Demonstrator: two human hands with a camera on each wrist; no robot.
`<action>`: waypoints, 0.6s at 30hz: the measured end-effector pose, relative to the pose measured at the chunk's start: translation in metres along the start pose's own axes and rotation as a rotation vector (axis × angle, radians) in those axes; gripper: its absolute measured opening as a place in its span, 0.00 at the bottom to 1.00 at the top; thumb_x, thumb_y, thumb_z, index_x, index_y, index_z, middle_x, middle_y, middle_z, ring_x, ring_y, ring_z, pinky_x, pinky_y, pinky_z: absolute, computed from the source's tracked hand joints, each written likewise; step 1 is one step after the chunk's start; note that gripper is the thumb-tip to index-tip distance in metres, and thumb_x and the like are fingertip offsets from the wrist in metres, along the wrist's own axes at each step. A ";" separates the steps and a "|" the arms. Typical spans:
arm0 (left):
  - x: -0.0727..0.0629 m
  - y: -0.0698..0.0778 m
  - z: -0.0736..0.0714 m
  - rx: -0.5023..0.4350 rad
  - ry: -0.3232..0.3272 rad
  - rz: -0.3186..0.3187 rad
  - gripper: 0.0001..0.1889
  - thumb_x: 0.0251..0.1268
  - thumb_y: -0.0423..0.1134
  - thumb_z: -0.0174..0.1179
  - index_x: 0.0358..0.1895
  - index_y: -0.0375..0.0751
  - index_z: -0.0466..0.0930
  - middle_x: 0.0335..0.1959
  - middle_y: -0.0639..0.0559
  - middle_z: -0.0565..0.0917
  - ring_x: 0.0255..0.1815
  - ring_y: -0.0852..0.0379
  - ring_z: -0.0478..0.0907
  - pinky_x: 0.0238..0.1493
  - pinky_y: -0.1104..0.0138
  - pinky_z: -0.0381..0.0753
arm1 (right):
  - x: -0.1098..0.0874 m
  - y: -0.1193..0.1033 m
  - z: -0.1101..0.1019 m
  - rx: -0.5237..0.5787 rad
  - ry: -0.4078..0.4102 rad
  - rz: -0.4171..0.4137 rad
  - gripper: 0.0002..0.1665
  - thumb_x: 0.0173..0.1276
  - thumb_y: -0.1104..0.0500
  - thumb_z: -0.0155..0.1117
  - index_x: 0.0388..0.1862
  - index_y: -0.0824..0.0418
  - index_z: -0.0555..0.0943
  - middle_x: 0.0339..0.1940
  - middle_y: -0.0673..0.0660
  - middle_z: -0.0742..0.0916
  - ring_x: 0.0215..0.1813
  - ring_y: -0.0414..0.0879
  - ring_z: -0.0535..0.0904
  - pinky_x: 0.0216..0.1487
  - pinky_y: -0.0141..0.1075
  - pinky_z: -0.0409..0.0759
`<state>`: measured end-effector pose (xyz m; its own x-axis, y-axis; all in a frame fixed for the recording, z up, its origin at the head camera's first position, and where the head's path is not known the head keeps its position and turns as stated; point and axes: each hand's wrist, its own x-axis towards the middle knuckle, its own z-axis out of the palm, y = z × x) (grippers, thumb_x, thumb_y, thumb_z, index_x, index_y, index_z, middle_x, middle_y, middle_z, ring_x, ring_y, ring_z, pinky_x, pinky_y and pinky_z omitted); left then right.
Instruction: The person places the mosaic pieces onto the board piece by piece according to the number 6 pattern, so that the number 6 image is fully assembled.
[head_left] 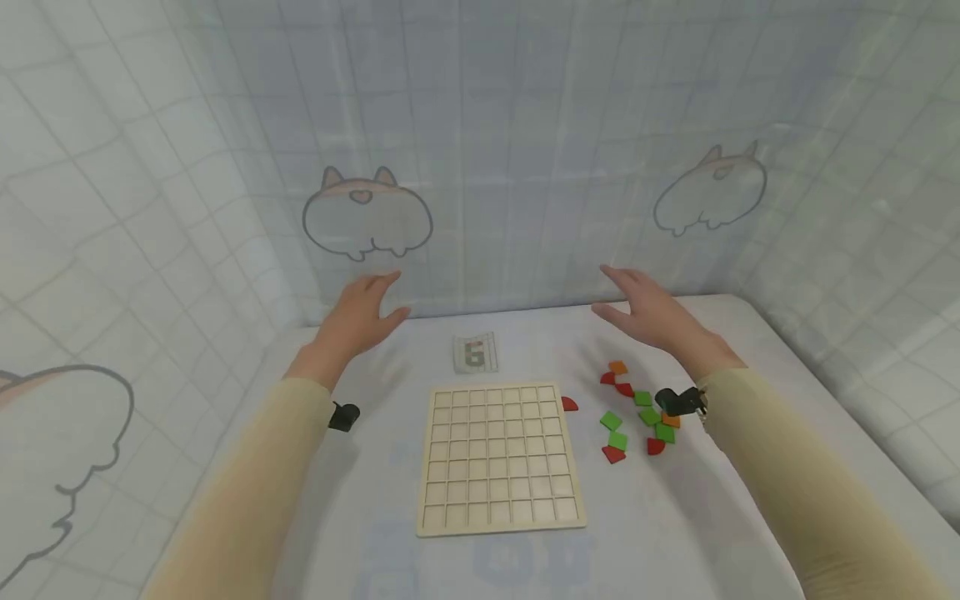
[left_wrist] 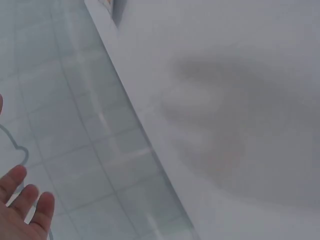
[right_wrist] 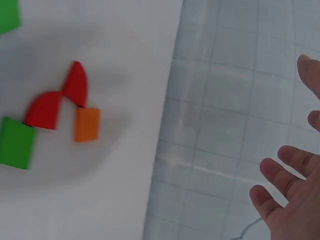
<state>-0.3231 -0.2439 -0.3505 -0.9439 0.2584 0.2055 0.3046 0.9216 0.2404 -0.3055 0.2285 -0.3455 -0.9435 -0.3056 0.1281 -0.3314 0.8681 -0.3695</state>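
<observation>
Both hands hover above the table in the head view, holding nothing. My left hand (head_left: 360,315) is raised at the back left with fingers relaxed and thumb apart; its fingertips (left_wrist: 44,202) show in the left wrist view. Over the back right, my right hand (head_left: 651,312) has its fingers spread from the thumb, nearest to the loose coloured pieces. These include green squares (head_left: 649,416), red quarter-rounds (head_left: 656,447) and orange squares (head_left: 617,367). In the right wrist view, an orange piece (right_wrist: 87,124) lies beside a red piece (right_wrist: 76,84). A cream gridded board (head_left: 498,457) lies flat between the arms.
Behind the board lies a small card (head_left: 475,353) with a green figure printed on it. One red piece (head_left: 570,404) is at the board's right edge. Tile-patterned curtains (head_left: 495,208) enclose the white table (head_left: 360,483) at the back and sides.
</observation>
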 end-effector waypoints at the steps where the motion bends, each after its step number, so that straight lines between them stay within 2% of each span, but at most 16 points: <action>1: -0.004 0.001 0.001 -0.022 0.006 -0.007 0.39 0.71 0.61 0.53 0.79 0.51 0.53 0.74 0.36 0.59 0.73 0.34 0.54 0.67 0.41 0.57 | -0.005 0.002 0.001 0.012 0.005 -0.008 0.49 0.71 0.31 0.53 0.82 0.49 0.50 0.78 0.64 0.59 0.76 0.62 0.53 0.69 0.62 0.55; 4: -0.016 0.005 0.004 -0.059 0.020 -0.023 0.38 0.71 0.60 0.53 0.78 0.51 0.55 0.73 0.36 0.61 0.72 0.34 0.55 0.65 0.41 0.59 | -0.020 0.008 0.005 0.040 0.014 -0.013 0.48 0.70 0.32 0.54 0.81 0.50 0.52 0.77 0.63 0.61 0.75 0.61 0.56 0.68 0.62 0.56; 10: -0.043 0.011 0.011 -0.119 0.042 -0.048 0.37 0.70 0.62 0.54 0.76 0.49 0.60 0.71 0.38 0.63 0.72 0.36 0.56 0.65 0.41 0.61 | -0.047 0.013 0.015 0.069 0.046 -0.026 0.49 0.69 0.30 0.54 0.80 0.53 0.57 0.74 0.62 0.65 0.68 0.61 0.68 0.63 0.60 0.66; 14: -0.065 0.012 0.016 -0.181 0.050 -0.056 0.36 0.70 0.61 0.56 0.75 0.48 0.62 0.67 0.40 0.68 0.68 0.40 0.64 0.62 0.44 0.65 | -0.067 0.012 0.020 0.102 0.047 -0.011 0.48 0.69 0.30 0.55 0.79 0.53 0.59 0.72 0.62 0.68 0.66 0.60 0.70 0.58 0.59 0.72; 18: -0.084 0.018 0.021 -0.240 0.010 -0.073 0.36 0.70 0.58 0.57 0.75 0.48 0.61 0.61 0.42 0.74 0.58 0.43 0.73 0.56 0.47 0.72 | -0.087 0.012 0.024 0.128 0.049 -0.012 0.45 0.69 0.33 0.57 0.78 0.52 0.62 0.70 0.60 0.70 0.63 0.58 0.72 0.55 0.58 0.74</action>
<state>-0.2412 -0.2432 -0.3837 -0.9637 0.1895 0.1883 0.2581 0.8422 0.4734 -0.2278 0.2563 -0.3835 -0.9394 -0.2935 0.1772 -0.3428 0.8064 -0.4818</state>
